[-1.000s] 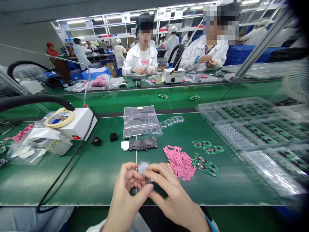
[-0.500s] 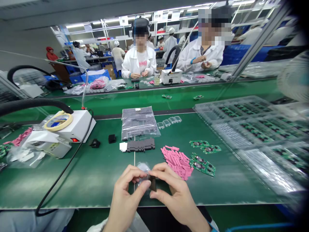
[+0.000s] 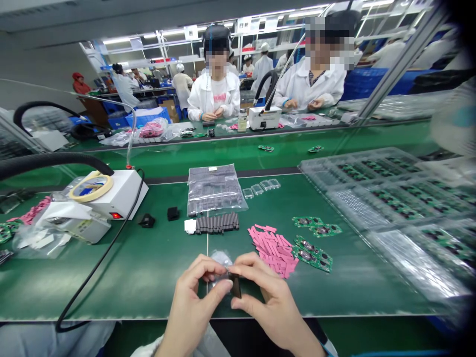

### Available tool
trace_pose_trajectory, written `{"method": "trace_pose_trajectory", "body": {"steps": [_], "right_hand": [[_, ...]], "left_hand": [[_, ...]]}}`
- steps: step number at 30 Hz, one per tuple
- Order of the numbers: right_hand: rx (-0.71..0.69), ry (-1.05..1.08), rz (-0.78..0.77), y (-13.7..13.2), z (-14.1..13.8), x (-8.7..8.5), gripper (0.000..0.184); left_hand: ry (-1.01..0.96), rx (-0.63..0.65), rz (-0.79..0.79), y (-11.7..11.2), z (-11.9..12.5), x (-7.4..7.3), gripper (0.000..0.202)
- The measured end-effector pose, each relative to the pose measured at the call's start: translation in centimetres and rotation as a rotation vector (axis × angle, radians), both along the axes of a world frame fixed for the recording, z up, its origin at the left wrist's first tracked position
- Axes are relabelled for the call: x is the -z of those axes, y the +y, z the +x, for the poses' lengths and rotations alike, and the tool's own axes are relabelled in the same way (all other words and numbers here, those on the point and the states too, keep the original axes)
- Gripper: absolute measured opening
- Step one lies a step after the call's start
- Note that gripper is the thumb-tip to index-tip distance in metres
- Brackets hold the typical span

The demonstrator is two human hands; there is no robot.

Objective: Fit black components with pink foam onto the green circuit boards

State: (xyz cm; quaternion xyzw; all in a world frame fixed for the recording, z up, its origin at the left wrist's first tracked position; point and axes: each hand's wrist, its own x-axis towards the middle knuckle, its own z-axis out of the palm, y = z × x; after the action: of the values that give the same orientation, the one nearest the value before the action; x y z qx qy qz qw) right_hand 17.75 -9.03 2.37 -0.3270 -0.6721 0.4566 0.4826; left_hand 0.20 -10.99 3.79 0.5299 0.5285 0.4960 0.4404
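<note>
Above the front of the green table, my right hand (image 3: 266,286) pinches a small dark flat rectangular piece (image 3: 236,287) between thumb and fingers. My left hand (image 3: 203,287) is closed at the near side of this piece, thumb and fingertips drawn together. Whether it grips the same piece or a separate small part is hidden by the fingers. Just behind the fingertips lies a crumpled clear plastic item (image 3: 221,257). A pile of pink strips (image 3: 273,250) is right of my hands, and a row of dark grey strips (image 3: 217,223) lies farther back.
Green circuit boards (image 3: 312,254) lie right of the pink strips, beside clear trays (image 3: 394,198) of boards. Behind the grey strips is a bagged stack (image 3: 213,188). At left stands a white box (image 3: 122,196) with a black cable (image 3: 100,267). Two co-workers sit across the belt (image 3: 223,154).
The dark piece has tilted slightly between my fingers; my hands have barely moved. On the belt, two boards have shifted right. The co-worker at right has lowered their hands.
</note>
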Motion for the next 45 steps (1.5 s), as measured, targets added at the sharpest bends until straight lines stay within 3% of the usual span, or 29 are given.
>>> {"method": "trace_pose_trajectory", "body": {"steps": [8,31,45], "right_hand": [[-0.054,-0.012,0.013,-0.04,-0.07,0.02,0.041],[-0.038,0.020,-0.032,-0.19,-0.04,-0.11,0.040],[-0.087,0.002,-0.012,-0.26,-0.09,-0.42,0.038]], "left_hand": [[-0.098,0.099,-0.133,0.65,-0.50,-0.49,0.015],[-0.046,0.021,-0.038,0.24,-0.36,-0.32,0.004],[-0.124,0.112,-0.211,0.65,-0.87,-0.81,0.017]]}}
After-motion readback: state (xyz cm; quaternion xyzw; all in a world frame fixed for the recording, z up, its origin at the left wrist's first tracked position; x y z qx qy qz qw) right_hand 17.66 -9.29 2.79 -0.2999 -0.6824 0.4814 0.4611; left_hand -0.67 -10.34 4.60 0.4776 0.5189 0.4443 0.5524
